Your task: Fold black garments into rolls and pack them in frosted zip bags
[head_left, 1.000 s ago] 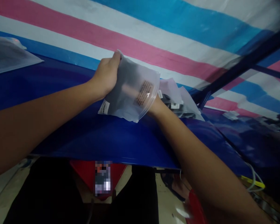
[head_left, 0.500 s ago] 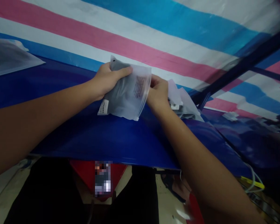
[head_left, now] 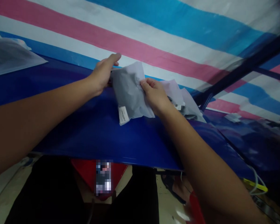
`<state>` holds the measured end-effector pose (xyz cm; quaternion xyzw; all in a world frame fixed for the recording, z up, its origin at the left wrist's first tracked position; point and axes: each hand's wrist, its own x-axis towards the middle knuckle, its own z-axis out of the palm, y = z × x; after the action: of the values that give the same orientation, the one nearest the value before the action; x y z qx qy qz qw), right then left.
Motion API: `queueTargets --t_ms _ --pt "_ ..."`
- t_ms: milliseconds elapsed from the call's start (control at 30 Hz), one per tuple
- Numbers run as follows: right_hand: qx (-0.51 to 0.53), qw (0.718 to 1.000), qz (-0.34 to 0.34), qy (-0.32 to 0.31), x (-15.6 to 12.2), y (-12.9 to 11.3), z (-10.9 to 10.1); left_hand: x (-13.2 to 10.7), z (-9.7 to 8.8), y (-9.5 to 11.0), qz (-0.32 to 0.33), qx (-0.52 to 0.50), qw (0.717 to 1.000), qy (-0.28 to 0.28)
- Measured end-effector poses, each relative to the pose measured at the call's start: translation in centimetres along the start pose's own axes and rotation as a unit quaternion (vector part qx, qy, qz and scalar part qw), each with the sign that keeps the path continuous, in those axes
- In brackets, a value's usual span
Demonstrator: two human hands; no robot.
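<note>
A frosted plastic zip bag with dark grey contents is held over the blue table, a white printed label at its lower left corner. My right hand pinches the bag's right side, thumb in front. At the bag's left edge, my left hand is open, its thumb lifted away from the plastic. Its other fingers are partly hidden, so whether they touch the bag is unclear. Just beyond my right hand lie more frosted bags with dark contents.
Another frosted bag lies at the far left of the blue table. Striped sheeting rises behind, crossed by a dark frame bar at right. A blurred-out phone-like screen rests on something red below the table edge.
The bag has shifted right and turned, its printed zip end no longer showing. My left thumb has come off it, while my right hand has taken hold of its right side.
</note>
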<state>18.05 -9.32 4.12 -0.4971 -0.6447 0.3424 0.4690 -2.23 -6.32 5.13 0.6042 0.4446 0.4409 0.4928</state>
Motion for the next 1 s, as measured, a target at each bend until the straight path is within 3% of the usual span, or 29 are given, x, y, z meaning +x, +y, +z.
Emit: queueTargets --t_ms 133,233,300,467,700,933,1000 --pt "0.021 0.994 0.039 -0.102 -0.4 -1.2 -0.8 0.2 -1.5 -0.3 -0.003 0.022 0.999 -0.035" --pt "0.019 0.989 0.046 -0.141 -0.8 -1.6 -1.1 0.0 -1.9 -0.8 -0.006 0.032 0.996 -0.089" --pt "0.013 0.989 0.049 -0.141 -0.9 -1.5 -1.2 -0.2 -1.6 -1.1 -0.010 0.039 0.995 -0.097" --pt "-0.010 0.992 0.067 -0.108 -0.6 -1.1 -1.6 -0.9 0.3 -1.1 -0.005 0.080 0.995 -0.058" --pt "-0.051 0.993 0.022 -0.102 -0.2 -0.7 -1.1 -2.1 2.4 -0.5 -0.010 0.100 0.990 -0.101" --pt "-0.064 0.991 0.027 -0.110 -0.6 -1.6 -0.9 -2.3 2.7 -0.6 0.001 0.097 0.992 -0.076" --pt "-0.065 0.989 0.046 -0.129 -0.9 -2.1 -1.2 -2.1 2.3 -0.6 -0.003 0.095 0.994 -0.045"
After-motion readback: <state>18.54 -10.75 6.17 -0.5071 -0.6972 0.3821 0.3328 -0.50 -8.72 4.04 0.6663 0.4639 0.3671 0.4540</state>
